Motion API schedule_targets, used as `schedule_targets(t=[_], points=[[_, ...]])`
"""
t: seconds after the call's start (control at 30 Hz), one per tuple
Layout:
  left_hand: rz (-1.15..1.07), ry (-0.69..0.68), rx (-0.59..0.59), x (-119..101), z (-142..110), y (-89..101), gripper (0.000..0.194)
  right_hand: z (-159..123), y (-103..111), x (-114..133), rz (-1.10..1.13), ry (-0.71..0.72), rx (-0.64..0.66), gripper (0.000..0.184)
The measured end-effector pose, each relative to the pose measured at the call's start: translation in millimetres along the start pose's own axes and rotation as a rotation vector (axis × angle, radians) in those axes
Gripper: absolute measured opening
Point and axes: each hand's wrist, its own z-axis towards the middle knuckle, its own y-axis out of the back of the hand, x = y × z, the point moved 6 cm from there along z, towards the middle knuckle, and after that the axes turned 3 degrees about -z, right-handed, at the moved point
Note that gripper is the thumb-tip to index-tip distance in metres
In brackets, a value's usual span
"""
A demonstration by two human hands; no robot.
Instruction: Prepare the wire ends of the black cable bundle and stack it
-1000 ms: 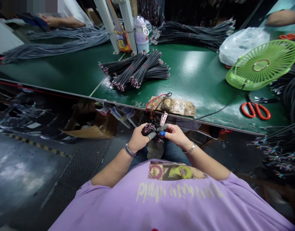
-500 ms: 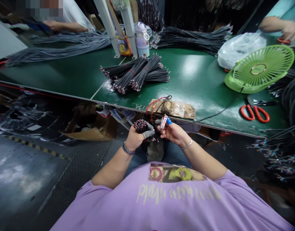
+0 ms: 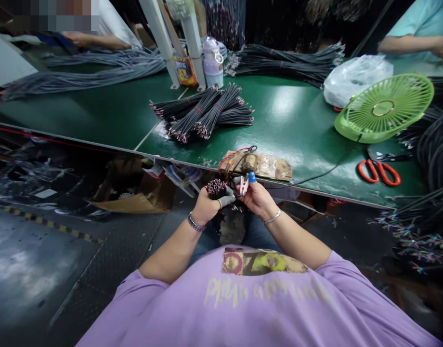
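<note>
A bundle of thin black cables (image 3: 216, 188) with reddish-white tips is wrapped in the closed fingers of my left hand (image 3: 206, 206), below the bench edge. Grey covers show on some of its fingertips. My right hand (image 3: 259, 198) is closed at a small pink-and-white clip (image 3: 244, 185), its thumb wrapped in blue tape beside it. Dark wires behind the clip partly hide how the fingers sit on it. Just beyond both hands, a taped cardboard piece (image 3: 270, 166) with red and black leads lies along the bench edge.
Tied black cable bundles (image 3: 207, 113) lie on the green bench (image 3: 113, 108). To the right are a green fan (image 3: 384, 108), red-handled scissors (image 3: 378, 172) and a plastic bag (image 3: 357, 79). A bottle (image 3: 213, 62) stands behind. Two co-workers' arms show across the bench.
My right hand has risen from beside the cable bundle to the clip, its taped thumb now pointing up. The left hand keeps the bundle, shifted slightly. At far right, a co-worker's hand has moved.
</note>
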Motion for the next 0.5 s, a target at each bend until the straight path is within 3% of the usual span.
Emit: schedule_targets(t=[0.17, 0.5], points=[[0.008, 0.025, 0.028, 3.4, 1.3, -2.2, 0.021, 2.2, -1.2, -0.1, 0.015, 0.044, 0.019, 0.046], [0.042, 0.009, 0.024, 0.4, -4.3, -1.0, 0.022, -6.9, 3.3, -6.4, 0.055, -0.055, 0.134, 0.054]])
